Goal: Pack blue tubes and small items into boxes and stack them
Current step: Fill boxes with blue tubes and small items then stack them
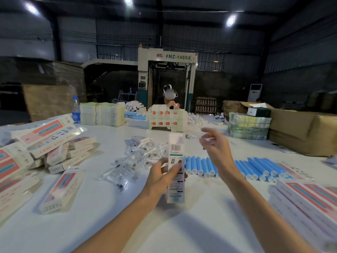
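The worktop (102,212) is a wide, smooth white sheet, matte, with soft shadows from my arms across its near edge. Around it the room is a dim shed with corrugated metal walls and round ceiling lamps (230,21). A tall cream machine (166,57) marked FMZ-1450A stands at the back. In front of it another person (170,95) works at the far side of the worktop.

My left hand (160,179) grips a slim upright box (176,154) of glossy white card with a barcode and a green band. My thumb and fingers are curled round its middle. My right hand (217,148) is raised just right of the box top. It is blurred, and I cannot tell whether its fingers pinch anything.

Behind the box lie the blue tubes (255,168), smooth plastic cylinders with white caps, laid side by side in rows. To the left is a heap of small items (138,159) in crinkled clear wrappers. Filled boxes (51,143) with salmon and blue panels are piled loosely on the far left, and flat ones (306,198) are stacked neatly at right. A clear water bottle (76,110) with a blue label stands far left, and brown cardboard cartons (300,128) sit at the right edge.
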Available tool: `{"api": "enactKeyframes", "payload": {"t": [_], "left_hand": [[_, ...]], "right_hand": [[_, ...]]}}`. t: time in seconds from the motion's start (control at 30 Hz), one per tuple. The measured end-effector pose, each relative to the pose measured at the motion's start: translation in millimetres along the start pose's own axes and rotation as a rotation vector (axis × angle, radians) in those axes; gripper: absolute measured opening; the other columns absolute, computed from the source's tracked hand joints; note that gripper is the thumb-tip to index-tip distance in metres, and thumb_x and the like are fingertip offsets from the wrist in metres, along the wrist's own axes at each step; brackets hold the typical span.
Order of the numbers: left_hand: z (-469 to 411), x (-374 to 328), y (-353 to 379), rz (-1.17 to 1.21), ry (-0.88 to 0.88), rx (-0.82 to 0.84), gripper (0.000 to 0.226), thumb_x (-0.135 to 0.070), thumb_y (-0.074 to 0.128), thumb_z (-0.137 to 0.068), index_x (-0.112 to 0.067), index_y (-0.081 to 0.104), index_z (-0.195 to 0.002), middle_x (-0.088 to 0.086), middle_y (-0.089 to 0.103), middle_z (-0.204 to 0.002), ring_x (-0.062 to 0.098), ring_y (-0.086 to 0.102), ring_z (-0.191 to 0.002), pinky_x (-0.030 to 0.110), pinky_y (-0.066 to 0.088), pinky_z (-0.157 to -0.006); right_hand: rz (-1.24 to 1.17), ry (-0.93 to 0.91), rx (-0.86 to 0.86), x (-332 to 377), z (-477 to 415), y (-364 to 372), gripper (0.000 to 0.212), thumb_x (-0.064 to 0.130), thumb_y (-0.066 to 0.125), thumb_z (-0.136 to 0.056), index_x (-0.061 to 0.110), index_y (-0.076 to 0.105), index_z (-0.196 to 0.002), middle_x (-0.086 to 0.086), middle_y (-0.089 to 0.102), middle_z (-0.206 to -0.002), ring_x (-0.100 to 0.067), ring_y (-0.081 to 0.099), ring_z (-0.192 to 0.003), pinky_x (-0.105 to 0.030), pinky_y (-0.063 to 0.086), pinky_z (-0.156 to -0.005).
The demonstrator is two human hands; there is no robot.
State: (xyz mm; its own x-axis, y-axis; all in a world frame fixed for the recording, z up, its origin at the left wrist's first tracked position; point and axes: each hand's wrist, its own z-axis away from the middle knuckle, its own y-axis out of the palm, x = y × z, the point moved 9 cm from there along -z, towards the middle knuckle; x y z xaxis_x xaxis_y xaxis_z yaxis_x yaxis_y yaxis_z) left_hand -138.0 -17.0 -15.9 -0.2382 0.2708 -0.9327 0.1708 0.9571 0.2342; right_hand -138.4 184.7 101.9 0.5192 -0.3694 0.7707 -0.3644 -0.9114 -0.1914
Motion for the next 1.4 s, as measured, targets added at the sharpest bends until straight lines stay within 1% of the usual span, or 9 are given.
{"api": "enactKeyframes", "payload": {"t": [0.13, 0.23, 0.43, 0.6, 0.8, 0.97, 1.1, 1.27, 1.4], "left_hand": [[2, 6, 13, -0.004, -0.031, 0.060, 0.054, -0.033, 0.088, -0.084, -0.013, 0.063, -0.128, 0.014, 0.080, -0.112, 0.041, 0.079, -0.098, 0.048, 0.066, -0.083], [5, 8, 20, -0.013, -0.023, 0.085, 0.046, -0.027, 0.085, -0.090, -0.010, 0.064, -0.127, 0.015, 0.080, -0.113, 0.042, 0.079, -0.097, 0.044, 0.066, -0.080], [11, 4, 28, -0.056, -0.034, 0.084, 0.039, -0.020, 0.080, -0.094, -0.008, 0.064, -0.128, 0.015, 0.079, -0.114, 0.042, 0.079, -0.096, 0.049, 0.066, -0.085], [14, 2, 31, -0.083, -0.040, 0.109, 0.042, -0.019, 0.078, -0.096, -0.006, 0.060, -0.131, 0.014, 0.079, -0.115, 0.041, 0.078, -0.100, 0.053, 0.063, -0.092], [14, 4, 29, -0.052, -0.041, 0.120, 0.041, -0.022, 0.075, -0.098, -0.008, 0.058, -0.132, 0.017, 0.079, -0.116, 0.042, 0.077, -0.103, 0.054, 0.063, -0.093], [11, 5, 24, -0.115, -0.022, 0.098, 0.035, -0.029, 0.075, -0.100, -0.019, 0.062, -0.131, 0.010, 0.078, -0.119, 0.034, 0.075, -0.112, 0.054, 0.059, -0.100], [9, 0, 24, -0.177, 0.052, 0.084, 0.032, -0.027, 0.073, -0.101, -0.023, 0.066, -0.131, 0.002, 0.077, -0.122, 0.024, 0.072, -0.118, 0.043, 0.058, -0.103], [13, -18, 24, -0.207, 0.204, 0.130, 0.074, -0.016, 0.073, -0.102, -0.046, 0.031, -0.155, 0.002, 0.074, -0.132, 0.018, 0.073, -0.118, 0.028, 0.059, -0.093], [15, -29, 31, -0.331, 0.297, 0.173, 0.081, -0.024, 0.074, -0.101, -0.059, 0.028, -0.158, -0.007, 0.068, -0.140, 0.013, 0.069, -0.123, 0.024, 0.058, -0.094]], "right_hand": [[-0.221, -0.060, -0.087, 43, 8, -41, 0.030, 0.009, 0.078, -0.090, 0.020, 0.063, -0.115, 0.003, 0.076, -0.101, -0.010, 0.072, -0.096, -0.022, 0.058, -0.083], [-0.120, -0.059, 0.021, 57, 4, -35, 0.025, 0.009, 0.079, -0.090, 0.025, 0.063, -0.101, -0.004, 0.075, -0.109, -0.012, 0.073, -0.098, -0.021, 0.057, -0.080], [-0.006, 0.009, 0.234, 47, 1, 2, 0.031, 0.015, 0.080, -0.091, 0.016, 0.059, -0.114, -0.002, 0.078, -0.096, -0.007, 0.073, -0.088, -0.017, 0.050, -0.071], [0.091, -0.067, 0.204, 46, 0, 16, 0.018, 0.019, 0.080, -0.090, 0.015, 0.065, -0.099, 0.000, 0.073, -0.098, -0.011, 0.068, -0.091, -0.015, 0.051, -0.066], [0.413, -0.289, 0.280, 35, 27, 44, 0.021, 0.028, 0.066, -0.101, 0.013, 0.079, -0.110, 0.001, 0.061, -0.130, -0.015, 0.050, -0.120, -0.035, 0.044, -0.101], [0.081, -0.078, 0.157, -9, 47, 21, 0.033, 0.035, 0.060, -0.105, 0.031, 0.055, -0.137, 0.010, 0.060, -0.128, -0.004, 0.060, -0.112, -0.020, 0.048, -0.087], [-0.101, -0.037, 0.261, -25, 67, 32, 0.044, 0.022, 0.067, -0.102, 0.034, 0.050, -0.141, 0.009, 0.073, -0.118, -0.014, 0.069, -0.109, -0.029, 0.056, -0.091], [-0.189, -0.046, 0.261, -19, 72, 32, 0.046, 0.018, 0.067, -0.102, 0.033, 0.052, -0.143, 0.001, 0.069, -0.120, -0.021, 0.067, -0.111, -0.043, 0.058, -0.097], [-0.204, -0.058, 0.288, -15, 74, 28, 0.042, 0.014, 0.065, -0.103, 0.030, 0.056, -0.141, 0.003, 0.070, -0.119, -0.019, 0.067, -0.110, -0.042, 0.058, -0.097]]}}
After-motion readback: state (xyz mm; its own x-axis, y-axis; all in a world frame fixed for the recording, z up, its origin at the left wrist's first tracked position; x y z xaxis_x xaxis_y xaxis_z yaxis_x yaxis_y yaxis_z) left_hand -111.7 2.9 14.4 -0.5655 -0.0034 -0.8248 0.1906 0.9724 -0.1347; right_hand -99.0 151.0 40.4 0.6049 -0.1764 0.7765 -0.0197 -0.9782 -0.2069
